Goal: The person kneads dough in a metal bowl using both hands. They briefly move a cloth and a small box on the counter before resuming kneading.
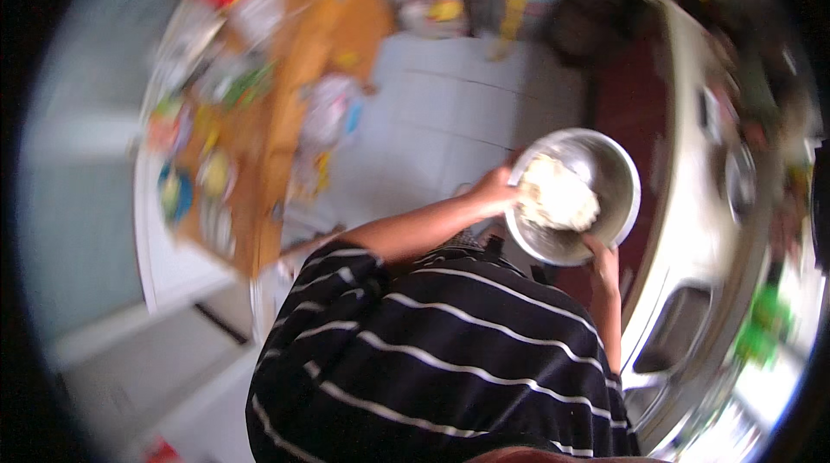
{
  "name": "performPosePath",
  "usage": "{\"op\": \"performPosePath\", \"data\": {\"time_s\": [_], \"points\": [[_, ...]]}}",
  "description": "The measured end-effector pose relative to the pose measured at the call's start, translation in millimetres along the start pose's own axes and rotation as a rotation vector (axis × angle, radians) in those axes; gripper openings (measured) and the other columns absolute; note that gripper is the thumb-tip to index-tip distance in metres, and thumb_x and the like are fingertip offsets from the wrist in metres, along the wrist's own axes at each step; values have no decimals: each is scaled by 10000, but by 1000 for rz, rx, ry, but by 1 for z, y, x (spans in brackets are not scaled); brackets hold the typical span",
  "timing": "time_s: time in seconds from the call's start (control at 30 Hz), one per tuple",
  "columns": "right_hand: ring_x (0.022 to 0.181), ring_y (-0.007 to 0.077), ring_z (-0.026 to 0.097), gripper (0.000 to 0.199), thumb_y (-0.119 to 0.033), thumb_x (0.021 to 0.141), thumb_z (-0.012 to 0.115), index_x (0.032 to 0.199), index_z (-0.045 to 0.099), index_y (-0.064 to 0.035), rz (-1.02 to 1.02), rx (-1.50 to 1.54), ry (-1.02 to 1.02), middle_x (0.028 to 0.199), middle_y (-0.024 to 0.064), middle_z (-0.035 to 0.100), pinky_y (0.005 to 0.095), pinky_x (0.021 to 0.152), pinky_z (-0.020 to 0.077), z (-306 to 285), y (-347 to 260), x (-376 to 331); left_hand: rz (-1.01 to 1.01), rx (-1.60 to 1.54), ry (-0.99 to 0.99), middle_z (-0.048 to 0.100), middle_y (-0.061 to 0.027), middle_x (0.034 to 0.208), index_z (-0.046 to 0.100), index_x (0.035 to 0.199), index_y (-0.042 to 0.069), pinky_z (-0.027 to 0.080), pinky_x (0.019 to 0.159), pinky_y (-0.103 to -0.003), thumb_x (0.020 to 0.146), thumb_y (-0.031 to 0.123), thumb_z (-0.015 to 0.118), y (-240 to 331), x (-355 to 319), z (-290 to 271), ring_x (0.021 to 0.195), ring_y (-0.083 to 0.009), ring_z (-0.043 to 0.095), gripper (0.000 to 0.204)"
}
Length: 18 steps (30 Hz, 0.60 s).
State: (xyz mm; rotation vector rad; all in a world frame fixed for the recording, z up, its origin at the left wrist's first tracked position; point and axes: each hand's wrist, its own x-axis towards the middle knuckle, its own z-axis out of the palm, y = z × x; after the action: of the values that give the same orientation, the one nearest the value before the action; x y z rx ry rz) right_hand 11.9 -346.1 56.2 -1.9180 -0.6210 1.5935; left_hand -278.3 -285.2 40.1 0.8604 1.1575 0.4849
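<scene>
A round metal bowl (616, 171) is held up in front of me, above the floor. Inside it lies a pale, lumpy mass like dough (558, 193), mostly toward the bowl's left side. My left hand (496, 191) grips the bowl's left rim, its fingers partly hidden under the bowl. At the near right rim my right hand (603, 254) also holds the bowl, with the thumb over the edge and the other fingers out of sight beneath.
On the left stands a wooden table (268, 212) crowded with blurred packages and dishes. A pale counter with a sink (679, 329) runs along the right, above dark red cabinet fronts (629, 100). Bags (333, 108) sit beside the table. White tiles (432, 100) cover the floor.
</scene>
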Motion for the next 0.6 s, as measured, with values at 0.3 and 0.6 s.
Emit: {"op": "performPosePath", "data": {"time_s": [0.3, 0.6], "points": [[652, 193, 595, 190, -73, 782, 650, 953, 624, 3, 163, 115, -405, 787, 52, 612, 315, 628, 503, -39, 24, 11, 140, -301, 435, 534, -104, 1416, 499, 1456, 159, 580, 806, -336, 909, 280, 717, -23, -130, -52, 1170, -190, 586, 601], [855, 219, 657, 317, 26, 778, 717, 1067, 588, 17, -586, -778, -301, 921, 115, 655, 332, 766, 529, 13, 44, -28, -51, 781, 1908, 625, -130, 1298, 592, 1324, 122, 429, 1056, -434, 880, 309, 699, -273, -377, -396, 1214, -314, 561, 494]]}}
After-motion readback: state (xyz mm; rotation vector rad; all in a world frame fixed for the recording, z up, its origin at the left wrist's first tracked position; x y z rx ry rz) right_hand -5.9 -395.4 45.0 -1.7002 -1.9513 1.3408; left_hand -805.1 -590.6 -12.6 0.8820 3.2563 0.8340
